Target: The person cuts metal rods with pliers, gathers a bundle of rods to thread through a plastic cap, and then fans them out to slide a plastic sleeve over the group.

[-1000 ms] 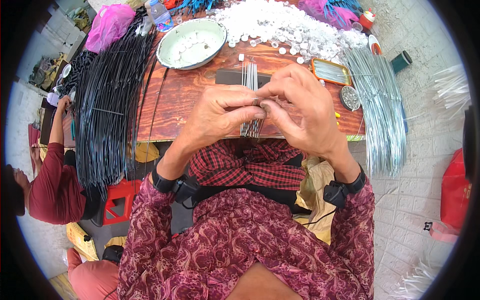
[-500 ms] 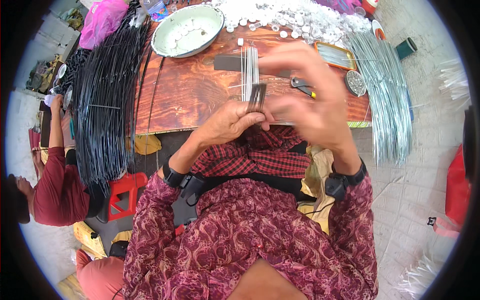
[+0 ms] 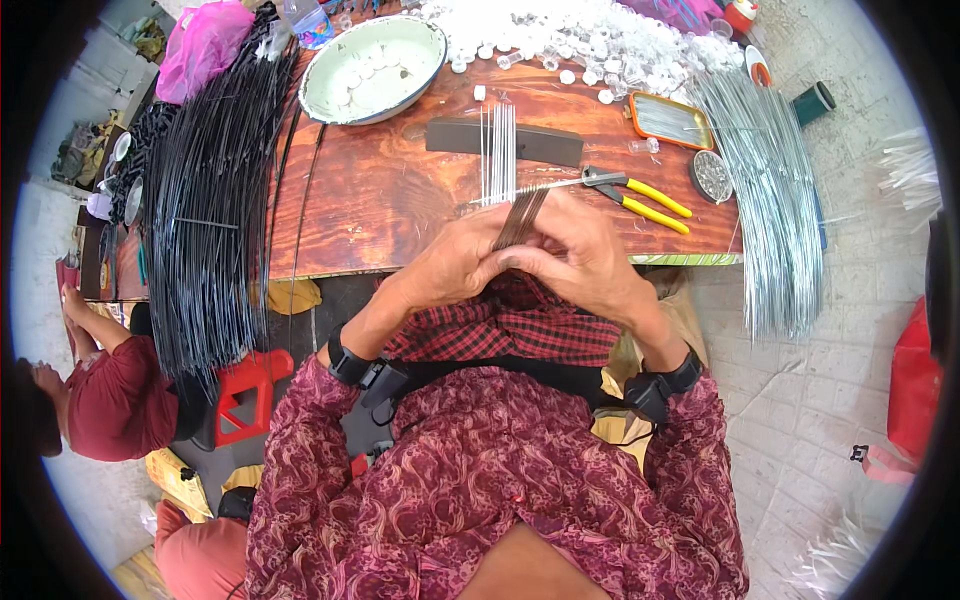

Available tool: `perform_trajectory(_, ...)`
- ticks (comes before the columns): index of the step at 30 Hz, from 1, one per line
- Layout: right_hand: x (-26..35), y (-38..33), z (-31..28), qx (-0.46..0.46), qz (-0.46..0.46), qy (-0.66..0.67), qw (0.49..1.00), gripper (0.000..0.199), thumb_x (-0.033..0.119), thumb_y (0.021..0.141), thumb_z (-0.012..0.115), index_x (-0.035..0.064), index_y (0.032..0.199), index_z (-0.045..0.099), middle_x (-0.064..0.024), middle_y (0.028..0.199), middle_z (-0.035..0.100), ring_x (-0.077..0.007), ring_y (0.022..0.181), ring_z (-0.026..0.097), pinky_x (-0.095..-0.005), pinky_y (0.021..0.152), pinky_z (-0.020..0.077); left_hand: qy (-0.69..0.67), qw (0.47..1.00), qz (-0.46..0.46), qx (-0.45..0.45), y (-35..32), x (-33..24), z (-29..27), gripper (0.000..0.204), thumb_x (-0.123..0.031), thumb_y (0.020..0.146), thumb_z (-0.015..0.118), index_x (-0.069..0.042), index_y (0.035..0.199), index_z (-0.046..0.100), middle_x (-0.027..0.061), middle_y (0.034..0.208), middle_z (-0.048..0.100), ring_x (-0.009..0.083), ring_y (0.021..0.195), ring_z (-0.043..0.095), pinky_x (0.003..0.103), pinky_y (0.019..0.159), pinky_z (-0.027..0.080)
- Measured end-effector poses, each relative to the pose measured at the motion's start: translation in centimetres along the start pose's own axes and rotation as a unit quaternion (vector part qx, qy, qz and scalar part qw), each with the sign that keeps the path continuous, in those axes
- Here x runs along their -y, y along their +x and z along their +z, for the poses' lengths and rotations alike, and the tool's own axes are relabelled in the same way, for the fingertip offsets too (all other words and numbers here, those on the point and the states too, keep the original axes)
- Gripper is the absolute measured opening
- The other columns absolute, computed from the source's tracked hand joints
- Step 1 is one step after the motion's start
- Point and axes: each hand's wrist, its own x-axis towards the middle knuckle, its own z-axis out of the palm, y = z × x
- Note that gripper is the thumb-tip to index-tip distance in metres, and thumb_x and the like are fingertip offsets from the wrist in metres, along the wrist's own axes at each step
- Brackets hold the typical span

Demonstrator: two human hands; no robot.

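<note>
Just past the table's near edge, my left hand (image 3: 455, 252) is closed around a short bundle of thin dark wires (image 3: 522, 216), which leans up to the right. My right hand (image 3: 588, 248) meets it there, thumb and fingers closed at the bundle's right side; its fingertips are partly hidden. A thin silvery wire (image 3: 565, 185) crosses behind the bundle's top; whether a hand holds it is unclear. Beyond my hands, several pale thin rods (image 3: 498, 150) lie side by side across a flat dark bar (image 3: 555, 148). Yellow-handled pliers (image 3: 655, 205) rest right of my right hand.
Long black wires (image 3: 205, 230) overhang the table (image 3: 350, 215) at left, long silvery wires (image 3: 770, 220) at right. At the back are an enamel basin (image 3: 425, 70) and a heap of white and clear plastic pieces (image 3: 560, 30). An orange-rimmed tray (image 3: 668, 120) stands near a small bowl (image 3: 712, 177). A person (image 3: 120, 390) sits at left.
My right hand, blurred and raised over the table before, has come down to the bundle. The pliers and the dark bar are now uncovered. My left hand still grips the wires.
</note>
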Motion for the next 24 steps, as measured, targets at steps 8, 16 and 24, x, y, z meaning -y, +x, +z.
perform_trajectory(8,0.8,-0.1,2.0,-0.007,-0.098,-0.063,0.993,0.015,0.012,0.082,0.076,0.0089,0.097,0.075,-0.0068,0.089,0.067,-0.0263,0.078,0.067,-0.0375,0.065,0.0514,0.169,0.981,0.083,-0.041,-0.5,2.0,1.0,0.047,-0.023,0.082,0.07,-0.019,0.128,0.063,0.0119,0.151,0.045,0.0417,0.138,0.042,0.053,0.113,0.038)
perform_trajectory(16,-0.1,-0.6,3.0,-0.046,-0.089,-0.09,0.991,0.013,0.012,0.081,0.078,0.0055,0.092,0.075,-0.0081,0.086,0.067,-0.0263,0.075,0.067,-0.0375,0.065,0.052,0.299,0.948,0.06,-0.094,-0.7,2.1,1.9,0.049,-0.035,0.078,0.073,-0.02,0.125,0.068,0.0153,0.162,0.03,0.0457,0.144,0.032,0.057,0.116,0.033)
perform_trajectory(24,0.4,-0.1,3.2,-0.062,-0.093,-0.075,0.991,0.016,0.01,0.082,0.077,0.0058,0.097,0.076,-0.0073,0.085,0.067,-0.0252,0.075,0.067,-0.0359,0.065,0.0535,0.304,0.946,0.017,-0.106,-1.2,2.6,1.3,0.073,-0.04,0.068,0.082,-0.027,0.138,0.063,0.0158,0.164,0.025,0.0449,0.146,0.03,0.055,0.115,0.035)
